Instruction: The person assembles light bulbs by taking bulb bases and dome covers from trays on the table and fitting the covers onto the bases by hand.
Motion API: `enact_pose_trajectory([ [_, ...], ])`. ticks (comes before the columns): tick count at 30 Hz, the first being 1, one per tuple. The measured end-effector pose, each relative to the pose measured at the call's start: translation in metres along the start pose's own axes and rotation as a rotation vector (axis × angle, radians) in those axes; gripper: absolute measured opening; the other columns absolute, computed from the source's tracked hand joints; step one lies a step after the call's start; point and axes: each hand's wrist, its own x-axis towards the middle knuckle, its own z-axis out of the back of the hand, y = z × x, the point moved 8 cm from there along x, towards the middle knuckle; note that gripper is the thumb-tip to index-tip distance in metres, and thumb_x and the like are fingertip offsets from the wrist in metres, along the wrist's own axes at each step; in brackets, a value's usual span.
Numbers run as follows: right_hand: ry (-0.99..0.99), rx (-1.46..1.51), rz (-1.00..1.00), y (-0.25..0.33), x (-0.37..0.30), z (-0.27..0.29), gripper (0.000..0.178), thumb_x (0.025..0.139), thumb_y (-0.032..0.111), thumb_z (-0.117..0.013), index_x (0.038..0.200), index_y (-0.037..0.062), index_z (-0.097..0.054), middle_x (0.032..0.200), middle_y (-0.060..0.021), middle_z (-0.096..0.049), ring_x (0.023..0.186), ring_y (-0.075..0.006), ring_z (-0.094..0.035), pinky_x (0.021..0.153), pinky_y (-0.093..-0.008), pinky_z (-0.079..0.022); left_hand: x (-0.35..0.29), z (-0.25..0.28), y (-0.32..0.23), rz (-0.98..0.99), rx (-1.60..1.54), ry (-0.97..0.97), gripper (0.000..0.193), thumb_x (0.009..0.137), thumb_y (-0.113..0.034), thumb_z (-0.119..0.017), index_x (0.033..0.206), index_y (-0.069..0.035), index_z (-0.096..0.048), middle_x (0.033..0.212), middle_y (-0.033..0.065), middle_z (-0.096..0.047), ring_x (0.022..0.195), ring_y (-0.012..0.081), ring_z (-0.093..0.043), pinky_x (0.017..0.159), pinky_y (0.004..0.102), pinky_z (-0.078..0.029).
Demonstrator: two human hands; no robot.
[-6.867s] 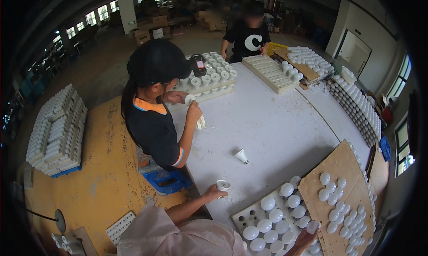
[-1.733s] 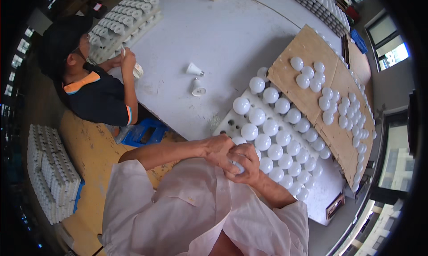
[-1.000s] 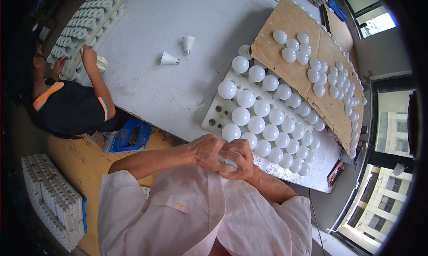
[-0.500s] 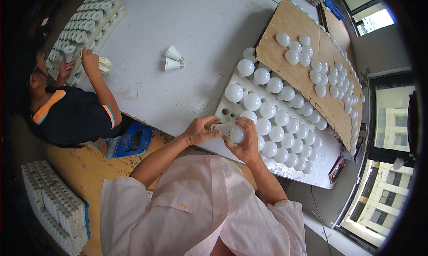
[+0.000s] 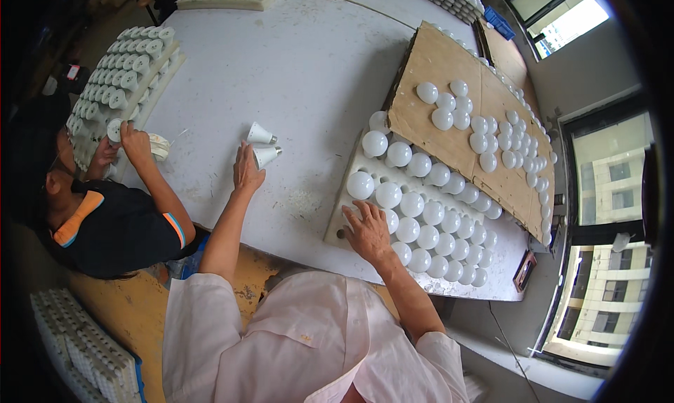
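Two white cone-shaped lamp bodies with metal screw caps lie on the table, a far lamp body (image 5: 261,133) and a near lamp body (image 5: 267,156). My left hand (image 5: 247,170) is at their left, fingers stretched out against or just beside the near one; I cannot tell if they touch. My right hand (image 5: 368,231) spreads its fingers over the front left part of a pale foam tray (image 5: 338,224), holding nothing visible. Round white bulbs (image 5: 412,204) stand in rows in this tray, one partly hidden by that hand's fingers.
Brown cardboard (image 5: 421,59) bearing loose white globes rests over more bulbs at the right. To the left, a co-worker (image 5: 126,224) handles a lamp body at a stacked foam tray (image 5: 133,73). More foam trays (image 5: 84,347) are stacked at lower left.
My hands have parted; the bulb they held together is no longer in them. My left hand has reached forward and left to the lamp bodies, while my right has opened over the tray.
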Motion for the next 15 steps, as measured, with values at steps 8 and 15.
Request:
enact_pose_trajectory([
  [8,-0.011,0.03,-0.007,0.001,0.029,-0.001,0.047,0.077,0.021,-0.069,0.122,0.0143,-0.055,0.126,-0.0099,-0.047,0.117,-0.0288,-0.045,0.095,-0.0419,-0.038,0.003,-0.025,0.016,0.052,-0.105,0.057,0.078,0.064,-0.009,-0.079,0.129,0.0,-0.038,0.143,0.0256,-0.035,0.129,0.0381,-0.04,0.106,0.0387,-0.037],
  [15,-0.491,0.247,-0.196,-0.105,0.006,0.105,0.045,0.073,0.01,-0.073,0.115,0.0094,-0.057,0.115,-0.0123,-0.055,0.101,-0.0328,-0.055,0.084,-0.0384,-0.048,-0.051,0.009,0.023,-0.001,-0.194,-0.112,0.072,0.063,-0.01,-0.075,0.126,0.0,-0.042,0.134,0.0281,-0.045,0.121,0.0401,-0.047,0.101,0.0408,-0.041],
])
